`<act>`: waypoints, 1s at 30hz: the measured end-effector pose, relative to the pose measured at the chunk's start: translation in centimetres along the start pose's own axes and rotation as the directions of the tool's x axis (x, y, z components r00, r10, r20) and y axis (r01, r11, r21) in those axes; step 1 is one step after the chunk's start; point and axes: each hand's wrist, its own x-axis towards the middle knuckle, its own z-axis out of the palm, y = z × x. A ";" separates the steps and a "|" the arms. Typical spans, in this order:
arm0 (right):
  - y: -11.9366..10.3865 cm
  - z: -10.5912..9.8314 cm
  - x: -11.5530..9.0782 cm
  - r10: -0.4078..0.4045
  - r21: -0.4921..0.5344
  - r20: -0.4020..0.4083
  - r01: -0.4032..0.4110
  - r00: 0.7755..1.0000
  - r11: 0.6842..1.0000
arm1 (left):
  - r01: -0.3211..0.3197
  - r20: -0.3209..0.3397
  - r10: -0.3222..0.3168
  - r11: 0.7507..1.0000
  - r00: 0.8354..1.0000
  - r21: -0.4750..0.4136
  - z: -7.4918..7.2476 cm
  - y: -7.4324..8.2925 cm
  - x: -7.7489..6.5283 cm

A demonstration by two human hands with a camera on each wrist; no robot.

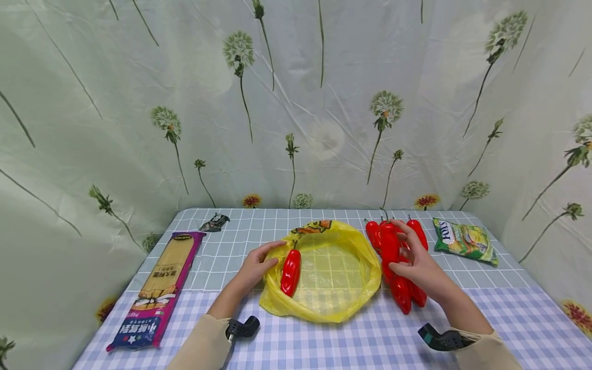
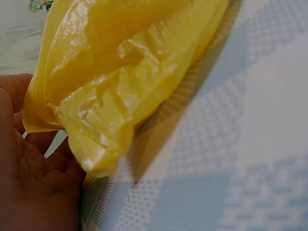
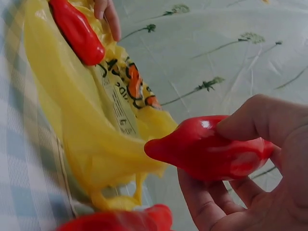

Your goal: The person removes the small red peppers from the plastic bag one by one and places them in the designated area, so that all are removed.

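Observation:
A yellow plastic bag [image 1: 324,312] sits on the checked tablecloth with its mouth spread wide. My left hand [image 1: 254,264] grips the bag's left rim between thumb and fingers; in the left wrist view the yellow plastic [image 2: 125,62] covers part of those fingers. Inside the bag, against its left side, lies one red pepper [image 1: 290,272]. Just right of the bag, my right hand [image 1: 423,267] holds another red pepper [image 1: 389,244], stem up, the thumb on one side and fingers on the other. Several more red peppers [image 1: 401,295] are piled beneath and behind it, partly hidden.
A long pack of pasta [image 1: 159,282] lies along the left side of the table. Behind it is a small black wrapper [image 1: 215,222]. A green FOX'S bag [image 1: 464,241] lies at the back right. A dandelion-print curtain [image 1: 319,113] hangs behind the table.

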 end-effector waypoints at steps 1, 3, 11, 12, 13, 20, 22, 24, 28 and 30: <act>0.1 -0.2 -0.1 0.003 0.004 0.003 -0.003 1.000 1.000 | 0.002 -0.001 -0.002 1.000 1.000 0.002 0.0 0.0 0.0; 0.4 -0.5 -0.2 0.003 0.007 0.005 -0.003 1.000 1.000 | 0.001 -0.002 -0.001 1.000 1.000 0.001 0.0 0.0 0.0; 1.4 -1.8 -0.8 0.045 -0.053 -0.010 -0.045 0.999 0.998 | 0.010 -0.004 -0.010 1.000 1.000 0.003 0.0 -0.1 0.0; 1.5 -2.0 -0.9 0.053 -0.064 -0.012 -0.054 0.999 0.996 | 0.011 -0.005 -0.011 1.000 1.000 0.003 0.0 -0.1 0.0; 1.6 -2.2 -1.1 0.060 -0.071 -0.015 -0.061 0.998 0.996 | 0.012 -0.005 -0.012 1.000 1.000 0.002 0.0 -0.1 0.0; 2.6 -3.8 -1.7 0.053 -0.084 -0.017 -0.055 0.998 0.995 | 0.006 0.000 -0.006 1.000 1.000 0.001 0.0 -0.1 0.2; 2.8 -4.2 -1.7 0.050 -0.090 -0.025 -0.053 0.998 0.995 | 0.008 -0.002 -0.008 1.000 1.000 0.002 -0.1 -0.1 0.1; 3.1 -4.5 -1.8 0.054 -0.098 -0.031 -0.056 0.998 0.994 | 0.008 -0.003 -0.008 1.000 1.000 0.002 -0.1 -0.1 0.1; 3.8 -5.1 -2.0 0.063 -0.130 -0.036 -0.067 0.997 0.989 | 0.008 -0.002 -0.008 1.000 1.000 0.007 -0.1 -0.2 0.1; 4.3 -5.4 -2.1 0.060 -0.153 -0.032 -0.064 0.998 0.986 | 0.008 0.000 -0.008 1.000 1.000 0.005 -0.1 -0.2 0.1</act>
